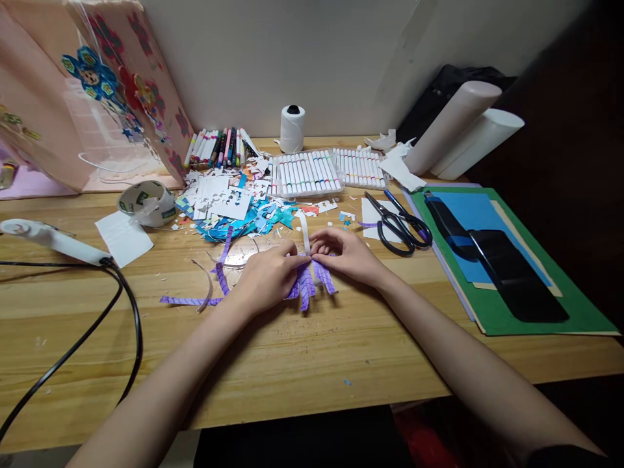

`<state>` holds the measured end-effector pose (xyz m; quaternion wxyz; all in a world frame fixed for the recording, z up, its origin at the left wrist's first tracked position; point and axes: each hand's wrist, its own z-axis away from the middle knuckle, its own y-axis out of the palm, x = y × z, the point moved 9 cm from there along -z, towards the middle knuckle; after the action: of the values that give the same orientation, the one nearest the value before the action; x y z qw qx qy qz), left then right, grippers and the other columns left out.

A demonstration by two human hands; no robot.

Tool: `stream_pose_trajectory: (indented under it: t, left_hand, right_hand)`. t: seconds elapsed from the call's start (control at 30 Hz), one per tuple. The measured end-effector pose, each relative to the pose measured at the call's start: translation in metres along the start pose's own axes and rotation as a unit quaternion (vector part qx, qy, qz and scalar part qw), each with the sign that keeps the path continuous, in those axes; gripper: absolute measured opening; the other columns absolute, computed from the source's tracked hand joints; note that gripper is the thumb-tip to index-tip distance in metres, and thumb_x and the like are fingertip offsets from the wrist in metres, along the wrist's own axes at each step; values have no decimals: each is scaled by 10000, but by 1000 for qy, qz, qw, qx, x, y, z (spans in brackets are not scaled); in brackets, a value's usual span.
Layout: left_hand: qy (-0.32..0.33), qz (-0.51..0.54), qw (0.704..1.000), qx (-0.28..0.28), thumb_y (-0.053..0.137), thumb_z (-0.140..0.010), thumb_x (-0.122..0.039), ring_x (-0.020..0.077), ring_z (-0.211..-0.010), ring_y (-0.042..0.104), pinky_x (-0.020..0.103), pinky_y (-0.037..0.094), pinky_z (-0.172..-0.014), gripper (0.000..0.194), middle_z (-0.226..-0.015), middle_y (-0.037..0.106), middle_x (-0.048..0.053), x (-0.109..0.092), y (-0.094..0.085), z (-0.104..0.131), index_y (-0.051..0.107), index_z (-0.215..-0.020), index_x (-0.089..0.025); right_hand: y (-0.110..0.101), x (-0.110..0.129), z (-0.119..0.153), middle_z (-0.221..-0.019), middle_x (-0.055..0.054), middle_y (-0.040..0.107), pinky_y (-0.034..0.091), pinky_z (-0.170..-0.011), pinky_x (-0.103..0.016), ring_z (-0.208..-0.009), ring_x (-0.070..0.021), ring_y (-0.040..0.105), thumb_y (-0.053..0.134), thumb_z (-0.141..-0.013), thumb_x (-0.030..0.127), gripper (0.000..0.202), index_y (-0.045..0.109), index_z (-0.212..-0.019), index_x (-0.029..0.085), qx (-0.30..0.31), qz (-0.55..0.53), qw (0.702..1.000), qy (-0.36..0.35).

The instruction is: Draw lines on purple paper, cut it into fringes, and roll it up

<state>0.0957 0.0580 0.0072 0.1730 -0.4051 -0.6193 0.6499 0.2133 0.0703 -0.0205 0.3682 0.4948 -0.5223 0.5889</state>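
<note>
Both hands meet near the middle of the wooden table. My left hand [273, 273] is closed on a purple striped paper piece [305, 289], whose cut strips hang below the fingers. From the other side my right hand [344, 253] pinches the same piece with thumb and forefinger. A narrow white strip [305, 231] rises between the hands. More purple strips [221, 278] lie left of my left hand. Black scissors [397, 227] rest to the right, on a white paper, beside a blue marker.
Paper scraps [219, 201], marker sets [307, 172] and a thread spool [292, 127] stand behind. At left are a tape roll [146, 201] and a white handle [58, 242] with black cables. A black cleaver-shaped object [517, 276] lies on green sheets [492, 312] at right.
</note>
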Motion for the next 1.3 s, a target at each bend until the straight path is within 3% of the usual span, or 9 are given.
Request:
stream_pose_trajectory:
  t: [0.13, 0.4, 0.67, 0.77, 0.83, 0.93, 1.0, 1.13, 1.3]
  left_hand:
    - [-6, 30, 1000, -7, 502, -852, -177, 179, -748, 619, 276, 406, -573, 328, -992, 658, 47, 2, -1, 0, 676, -1106, -288]
    - [-39, 82, 995, -26, 488, -875, -185, 161, -769, 612, 272, 411, -623, 195, -931, 671, 33, 7, -5, -2, 644, -989, -210]
    - [3, 25, 999, -28, 462, -935, -316, 174, -781, 620, 271, 394, -607, 219, -929, 641, 39, -1, -1, -1, 648, -978, -207]
    - [15, 4, 999, -35, 441, -945, -325, 181, -765, 614, 278, 386, -604, 243, -892, 632, 43, -1, 0, -2, 648, -943, -197]
    - [12, 8, 999, -34, 439, -947, -318, 180, -768, 614, 277, 388, -610, 238, -892, 629, 41, 1, 1, -3, 646, -946, -202]
    - [5, 21, 999, -24, 440, -946, -305, 177, -780, 615, 274, 398, -624, 223, -909, 626, 38, 4, 4, -4, 641, -959, -209]
    - [3, 27, 1000, -14, 429, -949, -303, 174, -775, 613, 274, 401, -627, 229, -918, 622, 37, 5, 5, -4, 639, -961, -213]
    - [4, 23, 1000, -8, 409, -954, -321, 174, -763, 606, 277, 403, -625, 254, -916, 610, 42, 6, 6, -3, 636, -949, -207]
    - [6, 41, 999, -2, 401, -956, -323, 165, -770, 593, 277, 421, -659, 253, -932, 595, 46, 8, 8, -3, 626, -961, -207]
  right_hand:
    - [0, 10, 2, -827, -39, 653, 487, -702, -310, -744, -148, 595, 609, -788, 158, 84, 646, -862, 175, 34, 100, 994, -40]
    - [6, 31, 11, -896, -51, 623, 468, -785, -320, -852, -166, 594, 557, -816, 90, 180, 694, -860, 198, 76, 241, 955, -157]
    - [-3, 40, 8, -879, -43, 652, 469, -774, -292, -839, -165, 607, 573, -833, 147, 129, 687, -884, 179, 73, 271, 953, -112]
    - [-48, 54, 16, -960, -73, 670, 469, -803, -325, -900, -197, 613, 566, -863, 242, 146, 665, -936, 162, -24, 302, 950, -72]
    - [-104, 54, 41, -1054, -86, 667, 465, -849, -365, -969, -228, 614, 555, -869, 313, 215, 635, -1019, 181, -167, 335, 927, -2]
    - [-190, 21, 118, -1186, -157, 622, 440, -927, -440, -1109, -323, 571, 613, -800, 402, 437, 580, -1161, 158, -343, 412, 820, 200]
    - [-226, -15, 170, -1181, -241, 597, 417, -940, -496, -1142, -405, 535, 667, -723, 463, 642, 539, -1214, 69, -361, 444, 756, 318]
    - [-258, -58, 224, -1245, -253, 544, 346, -1011, -519, -1221, -418, 465, 608, -706, 587, 805, 455, -1291, 54, -396, 452, 734, 316]
    - [-264, -59, 225, -1261, -204, 555, 318, -1008, -515, -1211, -399, 458, 643, -630, 609, 840, 442, -1281, 119, -421, 425, 757, 263]
